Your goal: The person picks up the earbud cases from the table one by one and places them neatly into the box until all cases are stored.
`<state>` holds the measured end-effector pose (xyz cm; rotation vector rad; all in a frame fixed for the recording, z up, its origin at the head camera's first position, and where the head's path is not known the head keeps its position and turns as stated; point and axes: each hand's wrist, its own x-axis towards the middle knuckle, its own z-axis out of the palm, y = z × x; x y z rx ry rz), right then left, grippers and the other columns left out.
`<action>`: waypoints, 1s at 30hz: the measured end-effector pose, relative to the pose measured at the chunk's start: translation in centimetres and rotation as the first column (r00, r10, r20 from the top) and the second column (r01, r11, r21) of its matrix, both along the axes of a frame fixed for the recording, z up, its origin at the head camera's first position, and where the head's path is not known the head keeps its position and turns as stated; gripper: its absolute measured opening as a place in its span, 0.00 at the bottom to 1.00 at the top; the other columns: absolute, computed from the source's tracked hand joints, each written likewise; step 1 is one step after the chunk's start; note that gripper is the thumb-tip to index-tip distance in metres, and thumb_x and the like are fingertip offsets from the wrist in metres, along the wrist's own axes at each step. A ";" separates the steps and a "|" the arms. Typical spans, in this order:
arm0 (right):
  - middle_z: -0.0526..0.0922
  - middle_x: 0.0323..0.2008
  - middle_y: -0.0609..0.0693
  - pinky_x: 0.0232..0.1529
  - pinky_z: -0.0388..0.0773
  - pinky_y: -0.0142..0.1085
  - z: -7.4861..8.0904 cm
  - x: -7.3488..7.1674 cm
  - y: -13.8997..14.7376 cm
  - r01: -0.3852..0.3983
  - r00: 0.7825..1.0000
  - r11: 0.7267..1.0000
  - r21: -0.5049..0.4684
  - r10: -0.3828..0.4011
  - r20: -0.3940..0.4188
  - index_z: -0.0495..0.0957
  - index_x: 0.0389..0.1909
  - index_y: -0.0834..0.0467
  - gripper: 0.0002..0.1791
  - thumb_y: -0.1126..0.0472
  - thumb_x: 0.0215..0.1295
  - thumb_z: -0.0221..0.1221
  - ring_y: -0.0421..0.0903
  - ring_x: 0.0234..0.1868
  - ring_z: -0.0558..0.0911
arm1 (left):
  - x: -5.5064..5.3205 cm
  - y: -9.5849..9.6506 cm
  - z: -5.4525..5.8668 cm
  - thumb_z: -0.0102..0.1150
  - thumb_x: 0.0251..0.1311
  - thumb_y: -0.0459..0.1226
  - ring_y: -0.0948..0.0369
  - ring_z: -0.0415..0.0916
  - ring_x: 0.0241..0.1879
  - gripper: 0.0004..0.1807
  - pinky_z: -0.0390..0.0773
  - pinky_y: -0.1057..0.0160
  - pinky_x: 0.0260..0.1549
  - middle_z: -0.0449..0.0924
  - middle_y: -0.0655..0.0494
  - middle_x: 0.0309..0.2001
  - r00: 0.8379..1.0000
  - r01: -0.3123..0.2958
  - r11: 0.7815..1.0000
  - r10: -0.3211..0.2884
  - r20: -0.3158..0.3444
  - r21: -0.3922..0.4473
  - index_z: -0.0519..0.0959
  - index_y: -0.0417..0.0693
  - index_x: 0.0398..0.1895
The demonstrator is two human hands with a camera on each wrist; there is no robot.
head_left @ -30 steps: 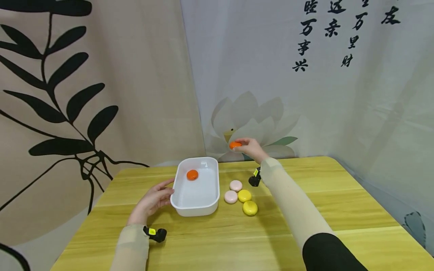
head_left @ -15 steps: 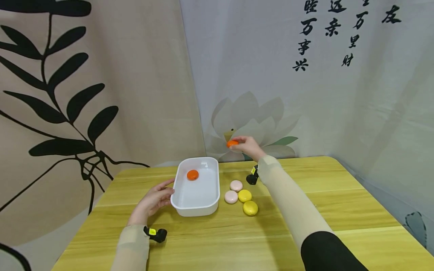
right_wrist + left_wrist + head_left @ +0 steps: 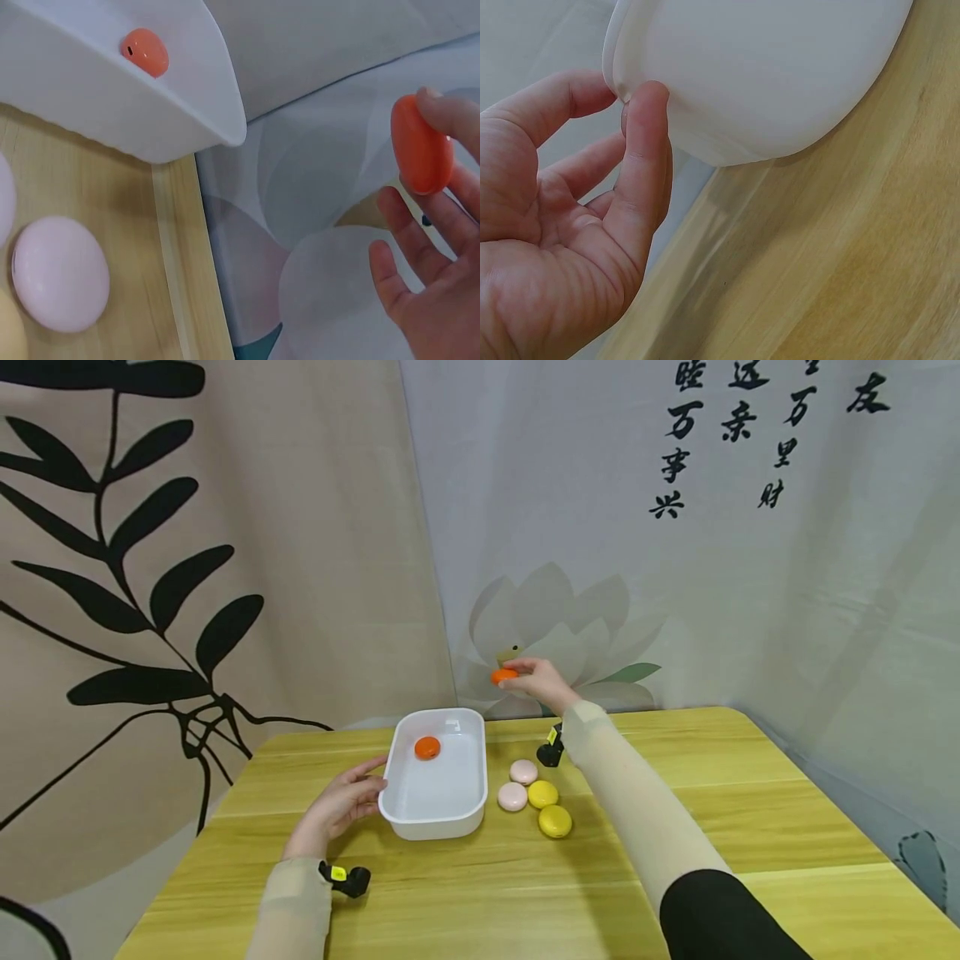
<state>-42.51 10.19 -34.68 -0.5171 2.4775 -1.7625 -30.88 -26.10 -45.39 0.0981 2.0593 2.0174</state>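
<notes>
My left hand (image 3: 345, 802) holds the left side of a white rectangular tub (image 3: 431, 785), thumb and fingertips at its rim. The left wrist view shows the thumb (image 3: 645, 142) against the white wall. Up beyond the table's far edge, my right hand (image 3: 543, 683) pinches a glossy orange rounded disc (image 3: 421, 146) between thumb and fingers, to the right of the tub. Inside the tub lies another orange disc (image 3: 427, 747), with a small dark slot visible in the right wrist view. Right of the tub are two pink discs (image 3: 513, 797) and two yellow discs (image 3: 555, 821).
The wooden table (image 3: 450, 902) reaches back to a cloth backdrop (image 3: 337, 568) printed with leaves, a lotus and writing. A small black wrist device (image 3: 348, 881) sits on the left wrist, another on the right (image 3: 551, 747).
My right hand has moved slightly left and up with the orange disc, closer to above the tub. The left hand and the tub stay where they were.
</notes>
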 end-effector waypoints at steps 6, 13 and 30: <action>0.76 0.57 0.59 0.53 0.74 0.42 0.4 0.2 -0.8 -0.001 1.000 1.000 0.000 0.001 -0.005 0.72 0.63 0.64 0.30 0.61 0.60 0.66 0.53 0.54 0.75 | 0.1 -0.1 0.4 0.55 0.67 0.32 0.60 0.78 0.34 0.35 0.81 0.66 0.34 0.78 0.47 0.43 1.000 0.016 1.000 -0.016 -0.009 0.010 0.54 0.40 0.75; 0.76 0.58 0.58 0.57 0.71 0.52 0.3 0.1 -1.4 -0.012 1.000 1.000 -0.008 0.012 0.005 0.72 0.63 0.64 0.30 0.61 0.60 0.66 0.52 0.52 0.76 | 0.2 -0.1 0.2 0.56 0.66 0.33 0.60 0.79 0.34 0.35 0.81 0.66 0.34 0.78 0.48 0.42 1.000 -0.004 1.000 0.004 -0.004 0.000 0.54 0.41 0.75; 0.79 0.55 0.57 0.51 0.72 0.38 0.3 -0.4 -2.8 -0.018 0.999 1.000 0.008 0.018 -0.041 0.75 0.60 0.64 0.29 0.60 0.58 0.68 0.51 0.53 0.76 | 0.0 0.0 -0.1 0.55 0.66 0.32 0.59 0.79 0.36 0.34 0.81 0.64 0.36 0.79 0.49 0.42 1.000 -0.014 1.000 0.014 -0.003 0.009 0.57 0.43 0.74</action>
